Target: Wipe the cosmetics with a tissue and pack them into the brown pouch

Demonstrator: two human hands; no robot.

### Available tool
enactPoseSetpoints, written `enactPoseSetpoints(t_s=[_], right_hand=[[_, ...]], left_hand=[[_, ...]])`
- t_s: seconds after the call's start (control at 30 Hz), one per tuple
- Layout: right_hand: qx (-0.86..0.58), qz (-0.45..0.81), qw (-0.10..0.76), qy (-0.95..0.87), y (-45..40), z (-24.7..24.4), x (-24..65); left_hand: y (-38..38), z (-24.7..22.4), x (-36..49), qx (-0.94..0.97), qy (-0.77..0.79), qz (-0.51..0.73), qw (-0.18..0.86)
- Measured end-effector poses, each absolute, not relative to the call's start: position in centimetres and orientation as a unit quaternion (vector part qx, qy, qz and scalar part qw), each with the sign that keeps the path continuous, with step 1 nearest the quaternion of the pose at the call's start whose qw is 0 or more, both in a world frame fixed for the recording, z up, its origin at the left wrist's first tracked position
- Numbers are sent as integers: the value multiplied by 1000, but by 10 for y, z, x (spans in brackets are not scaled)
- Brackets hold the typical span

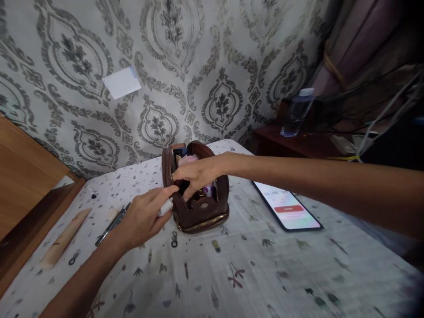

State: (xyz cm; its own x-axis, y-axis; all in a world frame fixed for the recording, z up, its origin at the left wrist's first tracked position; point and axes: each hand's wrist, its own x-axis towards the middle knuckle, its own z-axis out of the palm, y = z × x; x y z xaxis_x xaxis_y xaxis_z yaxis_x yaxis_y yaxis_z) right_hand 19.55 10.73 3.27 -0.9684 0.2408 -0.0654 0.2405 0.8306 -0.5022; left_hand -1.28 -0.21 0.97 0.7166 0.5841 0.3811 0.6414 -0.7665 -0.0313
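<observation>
A brown zippered pouch (202,216) stands unzipped on the patterned sheet, packed with small items. My right hand (202,172) reaches into its opening from the right, thumb and fingers apart; the fingertips are partly hidden inside. Under that hand I see a pink item (187,159), a gold-coloured piece (200,194) and a white-and-purple item (208,191). At the pouch's left side, my left hand (149,214) is closed around a small white object (166,206), its index finger touching the pouch rim. What exactly the white object is does not show.
A phone (286,207) with a running timer lies right of the pouch. Left of it are a beige tube (66,236) and a dark slim item (112,224). A plastic bottle (297,112) stands on a dark red table (274,140), near cables. Patterned wallpaper (221,101) rises behind.
</observation>
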Motion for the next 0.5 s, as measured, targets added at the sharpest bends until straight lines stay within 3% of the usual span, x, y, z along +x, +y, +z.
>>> enactPoseSetpoints(t_s=[0.2, 0.5], right_hand=[[-132, 199, 16, -971, 112, 41, 212], [-217, 315, 111, -917, 101, 47, 227]], left_hand=[[-2, 10, -12, -923, -329, -182, 84], [0, 4, -13, -923, -324, -195, 68]])
